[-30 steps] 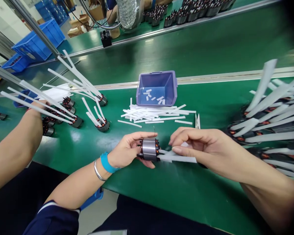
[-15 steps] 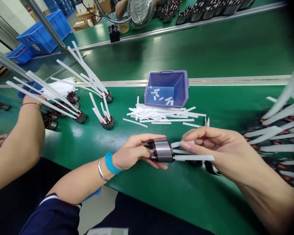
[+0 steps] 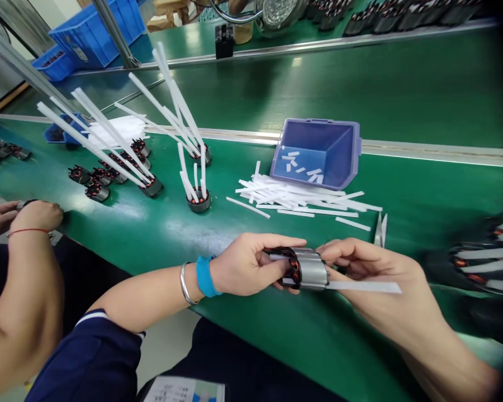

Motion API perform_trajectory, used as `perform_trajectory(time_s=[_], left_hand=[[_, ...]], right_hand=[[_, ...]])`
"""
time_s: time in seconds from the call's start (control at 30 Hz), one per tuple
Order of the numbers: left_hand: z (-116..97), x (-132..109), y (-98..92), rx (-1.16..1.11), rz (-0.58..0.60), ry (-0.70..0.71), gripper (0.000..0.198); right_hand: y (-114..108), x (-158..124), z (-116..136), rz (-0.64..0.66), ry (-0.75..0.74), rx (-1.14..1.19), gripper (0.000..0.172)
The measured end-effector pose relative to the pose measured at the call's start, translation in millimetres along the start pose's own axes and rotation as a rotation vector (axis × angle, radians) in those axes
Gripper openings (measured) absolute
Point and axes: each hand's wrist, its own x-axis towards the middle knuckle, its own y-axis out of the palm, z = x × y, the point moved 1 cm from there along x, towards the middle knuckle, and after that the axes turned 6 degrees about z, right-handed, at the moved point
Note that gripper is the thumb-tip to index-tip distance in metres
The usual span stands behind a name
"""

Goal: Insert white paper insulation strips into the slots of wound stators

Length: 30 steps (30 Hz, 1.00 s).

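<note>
Wrapped around a motor stator [image 3: 312,268], a grey metal ring with copper windings, is my left hand [image 3: 251,265], thumb and fingers closed on its left part. The stator lies on its side just above the green table. From its right end a long white strip [image 3: 364,286] sticks out across my right palm. My right hand [image 3: 369,265] has its fingers curled at that end, touching the stator; what they pinch there is hidden. Beyond my hands lies a loose pile of white strips [image 3: 302,195], with scissors [image 3: 380,230] at its right, their handles covered by my right hand.
A purple bin [image 3: 339,156] holding short white pieces stands behind the pile. Stators with upright strips [image 3: 199,201] stand left; more stators [image 3: 486,262] lie blurred at right. A co-worker's hand [image 3: 36,218] is at the left table edge. A metal rail [image 3: 402,148] crosses behind.
The view has swung, shifting the scene rightward. My right fingers have moved in against the stator's end, and only one protruding strip shows plainly. The co-worker's hand has drawn back from the stators.
</note>
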Motion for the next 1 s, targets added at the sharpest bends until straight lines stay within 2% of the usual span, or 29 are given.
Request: perform_trajectory(time_s=[0.1,0.2,0.27,0.4,0.5,0.67,0.77,0.87,1.0], left_hand=[[-2,-2,-1.5,0.125,-0.024,0.051,0.045],[-9,-4,-3.7,0.322,-0.051,0.165,0.035],[-12,-4,-4.9,0.390,-0.061,0.206,0.033],[-11,-2,-4.7,0.269,0.005,0.151,0.038],[-12,-2,-3.2,0.224,0.000,0.072,0.039],[-17,-3,-1.6,0.225,0.012,-0.043,0.040],[-15,-2,-1.8,0.182,0.021,-0.049,0.038],[-12,-3,-2.0,0.216,0.012,0.037,0.035],[-11,-5,-4.0,0.441,-0.066,0.260,0.038]], right_hand=[[6,1,3,0.016,-0.064,0.004,0.021],[10,1,7,0.084,-0.123,-0.087,0.012],[10,2,10,0.124,-0.117,-0.113,0.015],[5,3,13,0.151,-0.067,-0.106,0.022],[3,0,11,0.157,-0.039,-0.127,0.031],[4,-8,-3,0.022,0.097,-0.114,0.040],[4,-8,-3,0.061,0.105,-0.109,0.043],[1,-2,6,0.179,0.098,-0.088,0.042],[-8,8,14,0.196,0.141,-0.038,0.026]])
